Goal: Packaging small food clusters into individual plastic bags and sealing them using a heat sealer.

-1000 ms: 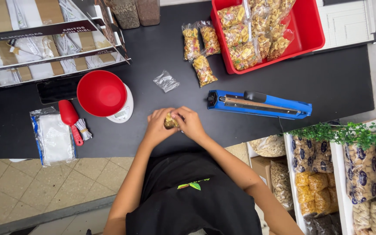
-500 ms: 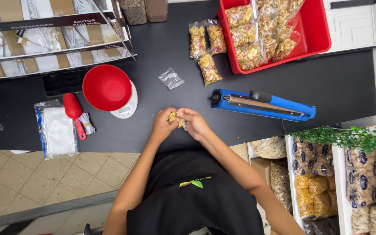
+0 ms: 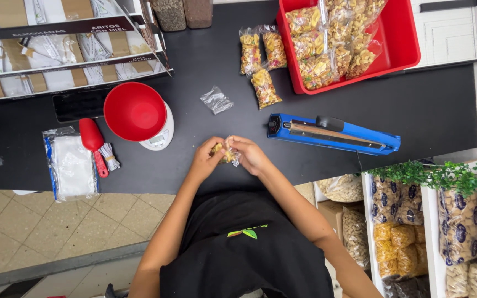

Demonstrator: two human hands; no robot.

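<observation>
Here, a small clear bag of yellowish snack pieces (image 3: 226, 153) sits pinched between two hands at the near edge of a black counter (image 3: 432, 110). The left hand (image 3: 208, 159) has its fingers curled closed around the bag's left side, and the right hand (image 3: 248, 154) closes its fingers on the right side, thumbs meeting over the top (how tightly each grips cannot be told from above). The bag is just above the counter or resting on it; which, I cannot tell.

Just right of the hands lies a long blue heat sealer (image 3: 332, 134), angled slightly, its lever arm down. Left of the hands stands a white kitchen scale (image 3: 160, 135) with a round red bowl (image 3: 134, 111) on it. A red scoop (image 3: 93, 140) lies beside the scale, touching a flat stack of clear empty bags (image 3: 72, 165) near the counter's left end. An empty crumpled clear bag (image 3: 216, 100) lies alone in the middle of the counter, well apart from the hands.

Farther back, three filled snack bags (image 3: 260, 60) lie loose next to a red plastic tub (image 3: 404, 38) heaped with more filled bags. Two jars (image 3: 183, 12) stand at the far edge, and a tiered display rack (image 3: 56, 49) of packets occupies the far left corner.

Below the counter on the right, white bins (image 3: 432, 232) hold bagged nuts and snacks, with a strip of green artificial foliage (image 3: 443, 174) along their top. The floor (image 3: 40, 221) on the left is beige tile.
</observation>
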